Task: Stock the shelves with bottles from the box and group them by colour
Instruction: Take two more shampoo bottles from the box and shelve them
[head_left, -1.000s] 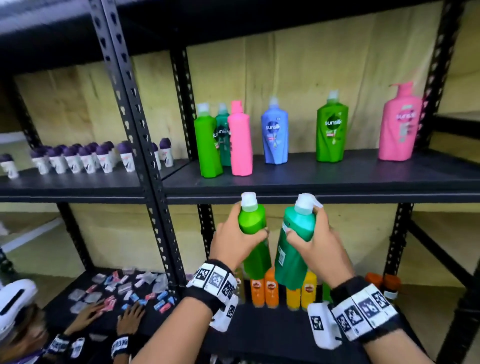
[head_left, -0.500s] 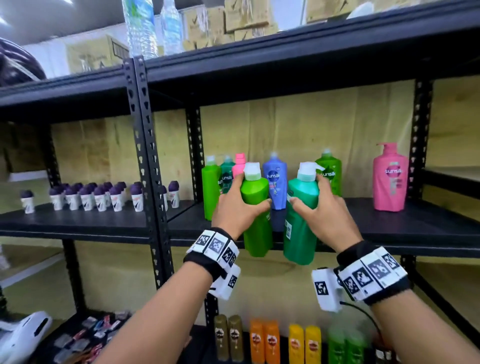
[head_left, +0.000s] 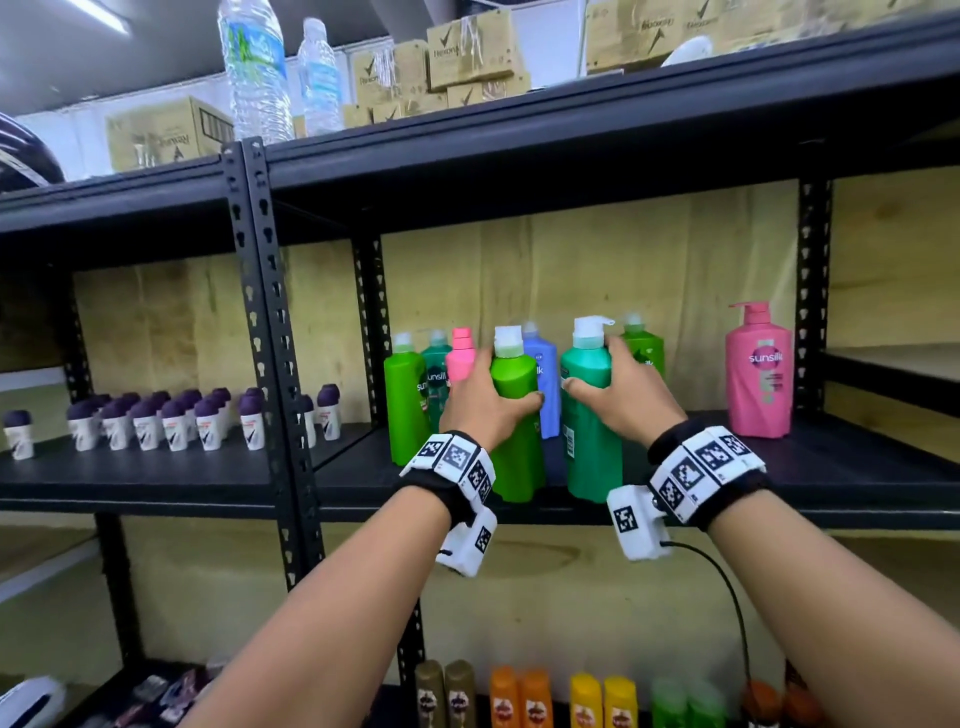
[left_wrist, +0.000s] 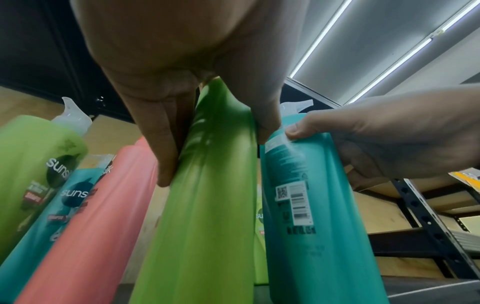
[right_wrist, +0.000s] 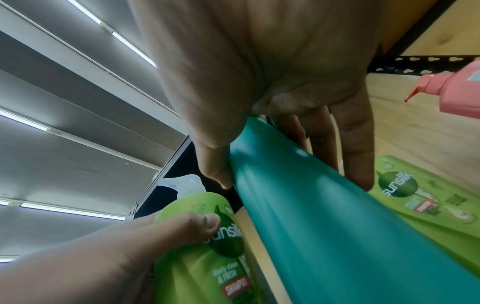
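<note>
My left hand (head_left: 485, 402) grips a light green bottle (head_left: 514, 415) near its shoulder, its base at the front edge of the middle shelf (head_left: 857, 467). My right hand (head_left: 621, 400) grips a teal bottle (head_left: 592, 431) with a white pump top just to its right. Behind them stand a green bottle (head_left: 405, 410), a dark teal bottle (head_left: 436, 374), a slim pink bottle (head_left: 461, 353), a blue bottle (head_left: 543, 384) and another green bottle (head_left: 644, 348). The left wrist view shows fingers (left_wrist: 166, 156) and thumb curled round the light green bottle (left_wrist: 202, 205). The right wrist view shows fingers (right_wrist: 355, 148) wrapped on the teal bottle (right_wrist: 324, 216).
A large pink pump bottle (head_left: 759, 371) stands at the shelf's right end. Small purple-capped roll-ons (head_left: 156, 421) fill the left bay. Gold, orange, yellow and green bottles (head_left: 545, 699) line the shelf below. Water bottles (head_left: 257, 73) and cardboard boxes (head_left: 161, 132) sit on top.
Both hands have risen from below the middle shelf and carried the two bottles up and forward onto its front edge. The view has tilted upward.
</note>
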